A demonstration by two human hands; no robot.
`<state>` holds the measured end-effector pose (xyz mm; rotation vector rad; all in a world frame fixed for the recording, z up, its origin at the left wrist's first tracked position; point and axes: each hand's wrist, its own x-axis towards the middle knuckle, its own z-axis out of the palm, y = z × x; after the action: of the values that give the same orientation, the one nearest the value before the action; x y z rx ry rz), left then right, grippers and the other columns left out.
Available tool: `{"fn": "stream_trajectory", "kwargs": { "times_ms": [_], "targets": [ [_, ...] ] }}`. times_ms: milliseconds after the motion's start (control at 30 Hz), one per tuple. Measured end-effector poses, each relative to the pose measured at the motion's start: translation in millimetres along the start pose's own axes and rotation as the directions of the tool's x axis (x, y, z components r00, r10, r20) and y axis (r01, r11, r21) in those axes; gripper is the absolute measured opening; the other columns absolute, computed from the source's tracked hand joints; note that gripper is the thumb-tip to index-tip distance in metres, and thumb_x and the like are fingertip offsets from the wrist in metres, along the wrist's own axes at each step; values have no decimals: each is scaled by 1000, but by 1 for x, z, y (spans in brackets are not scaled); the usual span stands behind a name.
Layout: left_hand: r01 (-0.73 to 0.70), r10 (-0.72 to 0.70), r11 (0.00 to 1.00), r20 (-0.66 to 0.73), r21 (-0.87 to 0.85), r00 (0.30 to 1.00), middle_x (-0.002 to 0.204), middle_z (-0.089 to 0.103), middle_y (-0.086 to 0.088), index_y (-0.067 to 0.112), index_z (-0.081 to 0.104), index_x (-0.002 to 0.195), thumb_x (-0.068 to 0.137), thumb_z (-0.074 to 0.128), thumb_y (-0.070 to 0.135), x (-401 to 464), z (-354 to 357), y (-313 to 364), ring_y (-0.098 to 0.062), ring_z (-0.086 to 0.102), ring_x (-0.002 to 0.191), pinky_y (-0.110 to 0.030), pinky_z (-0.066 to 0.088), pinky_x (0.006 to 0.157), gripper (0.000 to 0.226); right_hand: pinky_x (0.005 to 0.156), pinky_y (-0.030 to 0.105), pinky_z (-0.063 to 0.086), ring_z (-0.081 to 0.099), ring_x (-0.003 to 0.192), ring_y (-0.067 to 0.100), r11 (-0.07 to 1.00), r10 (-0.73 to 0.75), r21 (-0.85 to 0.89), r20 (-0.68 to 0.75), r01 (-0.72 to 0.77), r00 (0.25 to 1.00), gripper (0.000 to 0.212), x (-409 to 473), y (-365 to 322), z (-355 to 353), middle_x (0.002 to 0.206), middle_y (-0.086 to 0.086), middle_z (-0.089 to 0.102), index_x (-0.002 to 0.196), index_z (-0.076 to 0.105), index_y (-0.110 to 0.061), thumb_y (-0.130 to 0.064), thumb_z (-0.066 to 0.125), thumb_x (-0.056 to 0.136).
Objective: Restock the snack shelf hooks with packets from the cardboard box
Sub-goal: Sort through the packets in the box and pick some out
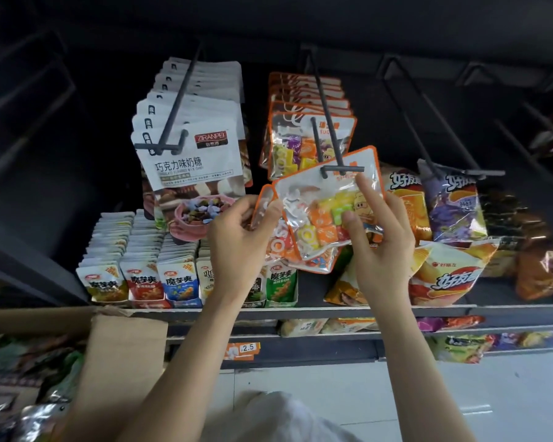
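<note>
I hold a clear, orange-edged packet of bright candies (328, 205) up at the tip of the dark metal hook (332, 148). My right hand (377, 237) pinches its top. My left hand (237, 240) grips more packets behind it. I should line the hole up and slide it on straight. White chocolate-candy bags (192, 161) and chip bags (454, 205) hang close by. The brown cardboard box (122, 355) sits low on the left.
</note>
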<state>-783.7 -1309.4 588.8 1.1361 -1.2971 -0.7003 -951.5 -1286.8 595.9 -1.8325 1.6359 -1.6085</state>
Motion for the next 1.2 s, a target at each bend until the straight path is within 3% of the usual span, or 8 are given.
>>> {"fn": "stream_trajectory", "kwargs": {
  "times_ms": [333,467,633,767,900,967,1067,1200],
  "targets": [
    [-22,27,989,-35,145,999,55,55,10,16,66,81,88,57,43,-7,-21,-20,-12,42,47,-32,26,45,30,78,6,41,49,91,-13,999,43,-11,-2,-43,999,41,45,17,24,108,1,54,134,55,-22,-13,59,94],
    [48,-38,991,-84,123,996,57,59,10,18,68,82,86,60,40,-18,-41,-28,-8,53,53,-26,35,47,24,72,23,49,53,84,7,991,1,-131,-27,-5,1000,45,70,30,47,110,6,58,133,54,-22,-11,60,90],
    [191,-192,981,-81,-26,978,70,64,-16,33,71,78,86,68,36,-26,-49,-23,-35,58,65,-49,48,58,9,79,16,33,49,107,19,952,-5,-305,-15,0,1000,49,62,31,52,124,13,48,140,45,-20,-23,59,93],
    [321,-332,936,-66,-146,941,79,68,-14,36,72,84,87,68,26,-27,-44,-18,-27,59,76,-47,49,74,12,92,17,41,51,113,8,989,150,-20,55,-149,987,51,11,16,30,124,-2,52,136,44,-15,-36,60,93],
    [378,-391,901,-23,-211,920,80,73,7,30,71,89,86,67,21,-30,-32,-13,-12,66,86,-34,52,84,10,67,26,54,66,81,10,886,376,144,329,-440,866,34,-34,3,14,87,-5,69,110,57,-17,-37,68,84],
    [319,-327,930,-17,-183,945,76,70,3,29,72,82,82,69,29,-33,-28,-10,-11,63,78,-30,50,76,2,63,36,53,65,76,21,892,368,178,249,-416,896,22,-44,-1,11,80,1,68,97,61,-14,-33,67,86],
    [108,-109,994,-20,-20,994,55,54,0,16,64,69,79,73,40,-39,-22,-9,-4,47,55,-21,36,53,28,60,34,47,59,68,16,940,293,173,41,-295,955,10,-41,-5,1,73,-6,63,90,59,-14,-24,62,93],
    [4,-4,999,2,50,1000,56,49,-23,-5,56,67,81,63,52,-38,-14,-6,-36,44,53,-39,36,47,59,57,23,40,52,68,-1,974,147,189,-107,-125,983,10,-23,-16,-5,79,-23,61,100,53,-16,-16,61,94]
  ]
}}
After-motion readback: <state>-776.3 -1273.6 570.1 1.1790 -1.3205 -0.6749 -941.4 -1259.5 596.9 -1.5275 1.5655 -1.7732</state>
